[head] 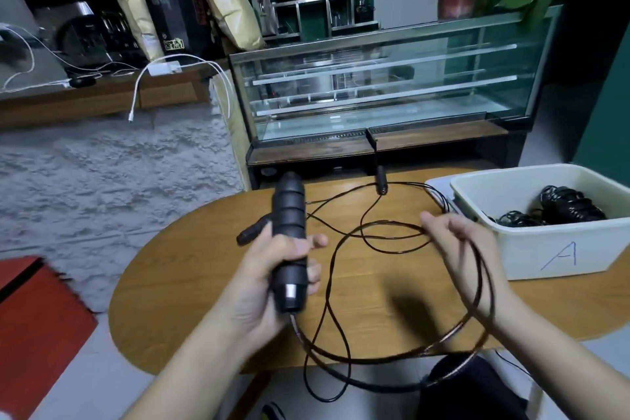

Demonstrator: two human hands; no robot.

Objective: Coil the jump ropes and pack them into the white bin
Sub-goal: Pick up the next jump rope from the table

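Left grip point(272, 261) on handle point(289, 239), right grip point(456, 249) looping rope point(392, 356)

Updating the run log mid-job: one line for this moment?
left hand grips handle | right hand loops rope | white bin holds coiled ropes
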